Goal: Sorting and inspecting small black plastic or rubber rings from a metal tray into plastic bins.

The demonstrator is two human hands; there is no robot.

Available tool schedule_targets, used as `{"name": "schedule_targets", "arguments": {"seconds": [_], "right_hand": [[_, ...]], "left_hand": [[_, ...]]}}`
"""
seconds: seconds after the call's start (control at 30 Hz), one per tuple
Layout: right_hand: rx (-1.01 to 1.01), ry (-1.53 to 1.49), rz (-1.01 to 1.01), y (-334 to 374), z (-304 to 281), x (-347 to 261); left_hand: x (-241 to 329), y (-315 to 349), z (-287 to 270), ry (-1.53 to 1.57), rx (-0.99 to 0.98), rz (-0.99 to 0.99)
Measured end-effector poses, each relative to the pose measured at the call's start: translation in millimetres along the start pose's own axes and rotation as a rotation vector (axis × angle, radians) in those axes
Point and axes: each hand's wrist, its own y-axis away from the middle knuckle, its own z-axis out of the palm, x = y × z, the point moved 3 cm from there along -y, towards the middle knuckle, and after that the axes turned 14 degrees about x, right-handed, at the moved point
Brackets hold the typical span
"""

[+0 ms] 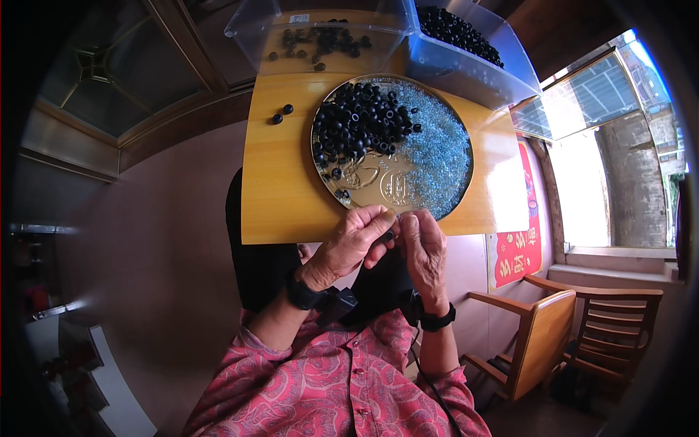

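Observation:
At the near edge of the table, both of my hands meet fingertip to fingertip below the round gold tray (pixel 370 191). My left hand (pixel 355 239) is closed, with a small black cap (pixel 388 235) partly showing among its fingers. Thumb and fingers of my right hand (pixel 424 251) are pinched together beside it; what they hold is too small or hidden to name. On the tray's left lies a heap of glossy black round caps (pixel 360 120), some showing hollow undersides. Many tiny clear-blue pieces (pixel 440 149) spread over its right side.
A clear plastic bin (pixel 251 40) with scattered black caps stands at the table's back left. Beside it, another translucent bin (pixel 466 76) is heaped with black pieces. Two loose caps (pixel 282 114) lie on the wooden table (pixel 273 197). Wooden chairs (pixel 553 335) stand at the right.

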Motion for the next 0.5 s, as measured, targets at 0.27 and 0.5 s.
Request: {"name": "schedule_targets", "arguments": {"seconds": [0.27,0.5], "right_hand": [[0.093,-0.086,0.090,8.2,3.4,-0.9],[0.094,-0.063,0.157,6.1,0.5,-3.1]], "left_hand": [[0.9,2.2,1.4,-0.224,0.065,0.099],[5.6,6.3,3.7,-0.296,0.146,0.372]]}}
